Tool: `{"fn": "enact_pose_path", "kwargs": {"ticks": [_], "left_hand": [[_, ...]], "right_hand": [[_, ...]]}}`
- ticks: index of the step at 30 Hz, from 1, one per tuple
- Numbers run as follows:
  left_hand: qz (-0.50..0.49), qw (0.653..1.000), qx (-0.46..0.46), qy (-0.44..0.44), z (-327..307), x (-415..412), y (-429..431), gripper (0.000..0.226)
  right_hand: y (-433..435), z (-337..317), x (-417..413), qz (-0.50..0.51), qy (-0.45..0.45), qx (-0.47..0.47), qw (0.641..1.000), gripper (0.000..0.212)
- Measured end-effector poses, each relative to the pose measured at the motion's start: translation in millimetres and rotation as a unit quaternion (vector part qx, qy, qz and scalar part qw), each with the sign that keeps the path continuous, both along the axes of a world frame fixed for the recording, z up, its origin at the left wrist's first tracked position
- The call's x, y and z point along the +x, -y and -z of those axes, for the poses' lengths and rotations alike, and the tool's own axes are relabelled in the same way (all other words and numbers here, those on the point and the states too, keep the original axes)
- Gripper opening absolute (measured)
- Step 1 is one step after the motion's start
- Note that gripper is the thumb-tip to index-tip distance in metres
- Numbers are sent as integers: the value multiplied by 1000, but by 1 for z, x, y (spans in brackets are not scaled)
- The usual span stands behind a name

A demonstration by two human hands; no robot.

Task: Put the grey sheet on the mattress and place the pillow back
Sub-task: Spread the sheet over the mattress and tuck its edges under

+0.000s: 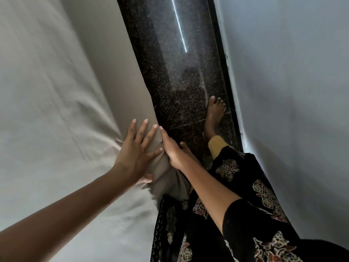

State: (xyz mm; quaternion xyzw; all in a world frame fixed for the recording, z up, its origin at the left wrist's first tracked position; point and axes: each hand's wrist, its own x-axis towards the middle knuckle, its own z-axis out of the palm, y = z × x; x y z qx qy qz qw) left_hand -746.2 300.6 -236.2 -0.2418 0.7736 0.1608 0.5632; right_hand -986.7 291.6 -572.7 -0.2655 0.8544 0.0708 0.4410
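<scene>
Head view: the grey sheet point(56, 110) covers the mattress top on the left and drapes over its right edge. The left hand point(136, 152) presses it flat there, fingers spread. The right hand point(171, 148), edge-on with fingers straight, pushes the hanging side inward, grasping nothing. This looks like smoothing and tucking; next comes tucking the bunched near cloth. No pillow shows.
</scene>
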Motion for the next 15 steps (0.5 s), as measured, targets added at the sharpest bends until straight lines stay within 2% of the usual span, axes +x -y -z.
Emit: {"fn": "enact_pose_path", "kwargs": {"ticks": [2,3,4,5,6,7,8,11,14,15], "left_hand": [[-1,1000,-5,-3,0,0,-7,81],[-8,1000,-9,2,0,-2,-11,79],[-9,1000,-8,3,0,-4,-16,78],[-5,1000,-5,0,1,-7,-22,78],[-2,1000,2,0,1,-11,-29,77],[1,1000,8,2,0,-14,-36,77],[2,1000,13,5,0,-17,-43,76],[-18,1000,23,8,-5,-26,-62,74],[-19,999,39,18,-8,-36,-75,72],[-16,999,46,23,-9,-39,-79,71]], "right_hand": [[7,-106,23,91,34,-36,995,99],[-2,-156,42,106,101,16,989,93],[-19,-199,60,133,247,71,957,71],[-40,-229,82,150,354,135,913,56],[-62,-239,94,195,423,163,870,49],[-78,-248,102,177,427,177,869,50],[-90,-238,108,215,420,199,859,52],[-90,-226,105,230,416,211,854,55],[-100,-226,104,263,442,229,827,58],[-108,-222,106,249,475,220,815,59]]}}
